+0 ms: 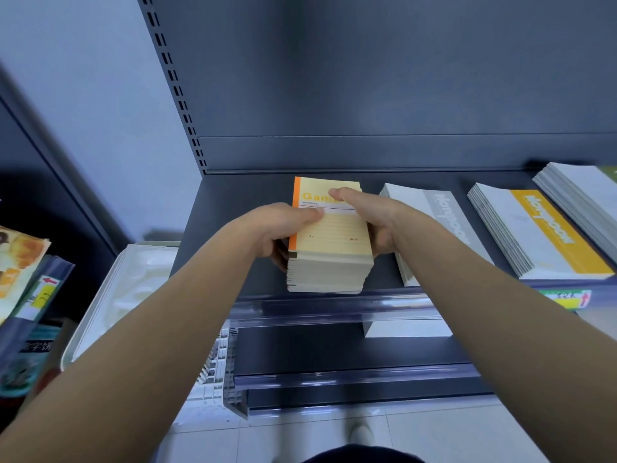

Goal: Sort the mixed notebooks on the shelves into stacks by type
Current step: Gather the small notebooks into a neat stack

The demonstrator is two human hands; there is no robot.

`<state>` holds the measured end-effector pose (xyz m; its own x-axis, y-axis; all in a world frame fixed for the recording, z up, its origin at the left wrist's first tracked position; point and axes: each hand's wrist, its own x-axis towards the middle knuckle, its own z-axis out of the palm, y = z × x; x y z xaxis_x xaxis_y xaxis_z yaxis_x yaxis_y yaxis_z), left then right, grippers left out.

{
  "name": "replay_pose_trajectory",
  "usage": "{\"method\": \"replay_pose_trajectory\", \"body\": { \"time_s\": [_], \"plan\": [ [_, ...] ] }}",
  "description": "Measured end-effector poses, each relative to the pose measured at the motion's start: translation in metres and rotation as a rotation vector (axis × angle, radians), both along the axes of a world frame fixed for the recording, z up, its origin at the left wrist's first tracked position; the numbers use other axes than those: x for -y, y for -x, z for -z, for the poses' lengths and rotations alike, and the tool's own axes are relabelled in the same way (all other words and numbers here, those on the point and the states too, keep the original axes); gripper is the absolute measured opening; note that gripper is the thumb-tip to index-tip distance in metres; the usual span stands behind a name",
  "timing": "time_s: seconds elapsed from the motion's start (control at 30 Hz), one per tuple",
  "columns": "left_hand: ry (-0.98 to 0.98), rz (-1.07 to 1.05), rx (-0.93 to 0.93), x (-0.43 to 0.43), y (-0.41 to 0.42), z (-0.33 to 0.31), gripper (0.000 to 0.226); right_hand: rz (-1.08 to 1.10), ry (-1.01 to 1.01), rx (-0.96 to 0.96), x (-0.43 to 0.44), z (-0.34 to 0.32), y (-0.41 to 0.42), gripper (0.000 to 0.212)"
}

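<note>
A thick stack of small yellow notebooks with orange spines (334, 242) stands on the dark shelf (240, 208). My left hand (283, 228) grips its left side, thumb on the top cover. On the right side my right hand (377, 222) clasps the stack, its thumb lying across the printed title. To the right lie a stack of grey-covered notebooks (444, 212), a stack with a yellow band on the cover (541, 232), and another white stack (587, 195) at the far right.
A clear plastic price rail (334, 305) edges the shelf front. Below are a lower shelf (334, 349) with a white pile (407, 327), a white tray (133, 285) and a white crate (220, 362) at the left. Colourful books (23, 282) lean at far left.
</note>
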<state>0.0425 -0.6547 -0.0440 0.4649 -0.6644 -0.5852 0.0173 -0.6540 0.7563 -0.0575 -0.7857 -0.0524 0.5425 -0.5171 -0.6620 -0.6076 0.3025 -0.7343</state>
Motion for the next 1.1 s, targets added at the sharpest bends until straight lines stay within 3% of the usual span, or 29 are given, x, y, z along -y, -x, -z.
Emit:
{"method": "replay_pose_trajectory", "body": {
  "time_s": [0.3,0.57,0.67,0.8,1.1],
  "plan": [
    [0.05,0.04,-0.064,0.0,0.004,0.003,0.039,-0.038,-0.027,0.025,-0.002,0.003,-0.001,0.042],
    [0.057,0.029,-0.104,-0.003,0.006,0.002,0.047,0.082,-0.072,0.133,-0.009,0.006,0.009,0.036],
    [0.079,-0.005,-0.114,-0.005,0.008,0.002,0.038,0.11,-0.085,0.164,-0.011,0.008,0.008,0.032],
    [0.12,-0.063,-0.133,-0.006,0.01,0.002,0.023,0.072,-0.093,0.148,-0.015,0.01,0.002,0.041],
    [0.141,-0.124,-0.138,-0.006,0.017,-0.002,0.018,0.098,-0.083,0.174,-0.02,0.004,0.009,0.035]
  ]
}}
